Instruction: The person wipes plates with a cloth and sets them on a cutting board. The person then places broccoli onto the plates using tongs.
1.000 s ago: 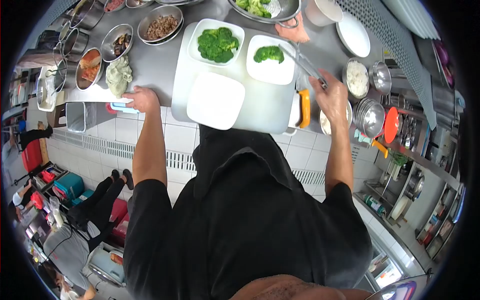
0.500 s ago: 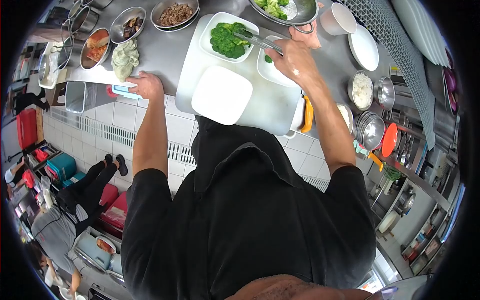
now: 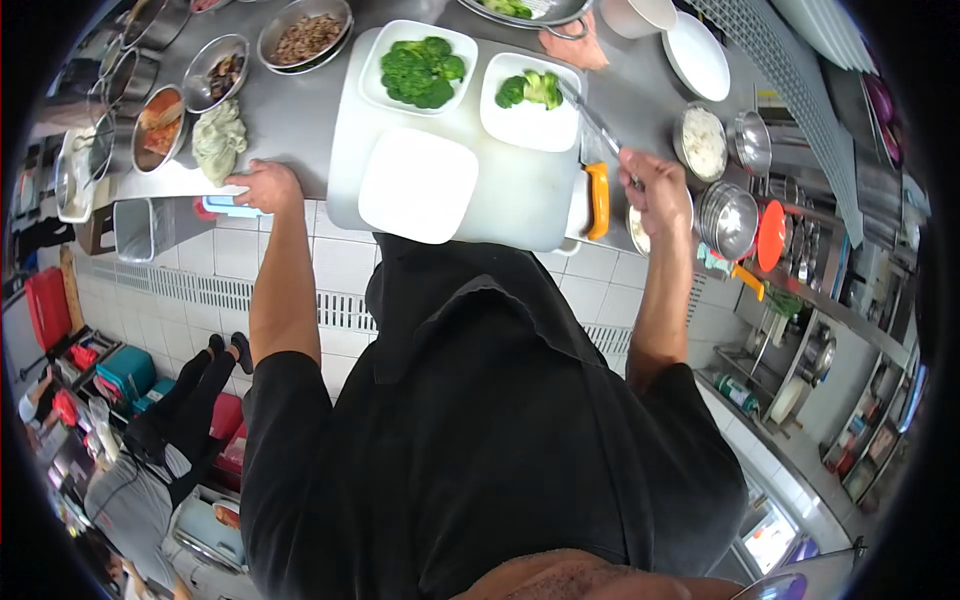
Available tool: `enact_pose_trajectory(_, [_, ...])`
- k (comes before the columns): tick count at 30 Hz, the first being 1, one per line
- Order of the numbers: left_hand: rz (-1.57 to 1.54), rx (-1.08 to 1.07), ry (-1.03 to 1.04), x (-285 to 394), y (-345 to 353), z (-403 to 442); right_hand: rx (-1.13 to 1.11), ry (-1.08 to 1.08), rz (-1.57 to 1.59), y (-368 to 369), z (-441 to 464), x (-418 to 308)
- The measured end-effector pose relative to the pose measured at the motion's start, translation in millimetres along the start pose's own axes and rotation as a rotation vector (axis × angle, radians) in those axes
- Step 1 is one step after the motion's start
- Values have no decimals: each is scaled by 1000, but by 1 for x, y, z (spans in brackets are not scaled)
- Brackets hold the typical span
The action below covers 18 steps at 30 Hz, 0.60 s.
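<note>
My right hand (image 3: 658,190) is closed round metal tongs (image 3: 598,125), whose tips reach the right square white dish (image 3: 535,132) beside its broccoli (image 3: 540,90). A second white dish (image 3: 370,85), to the left, carries a bigger heap of broccoli (image 3: 422,72). Nearer me is a bare white square dish (image 3: 420,187). All three are on a white cutting board (image 3: 520,200). My left hand (image 3: 268,187) lies on the counter edge with fingers stretched out, close to a crumpled pale cloth (image 3: 218,142).
An orange-handled knife (image 3: 597,200) lies at the board's right edge. Bowls of minced meat (image 3: 308,40), dark pieces (image 3: 226,78) and orange food (image 3: 160,125) stand left. A colander (image 3: 560,12) is at the back; white rice (image 3: 703,142) and stacked metal bowls (image 3: 730,220) are right.
My right hand has drawn the tongs from the left broccoli dish over to the right one and back toward me. More broccoli now shows in the right dish. My left hand stays at the edge.
</note>
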<state>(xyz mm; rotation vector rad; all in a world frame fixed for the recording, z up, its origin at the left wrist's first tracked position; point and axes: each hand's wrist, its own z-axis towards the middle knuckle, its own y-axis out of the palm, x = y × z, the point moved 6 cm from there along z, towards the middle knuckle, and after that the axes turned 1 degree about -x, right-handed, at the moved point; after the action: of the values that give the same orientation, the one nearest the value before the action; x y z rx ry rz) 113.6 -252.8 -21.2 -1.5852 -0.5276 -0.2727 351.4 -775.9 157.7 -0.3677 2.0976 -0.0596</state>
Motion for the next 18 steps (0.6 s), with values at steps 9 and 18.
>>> enact_pose_trajectory(9, [17,-48,-34,4,-6,-6,291,-357,-801,32,-35,-1])
enact_pose_trajectory(18, [3,-9,-23,-2,1,2,62,-733,-1390,66,-32,-34])
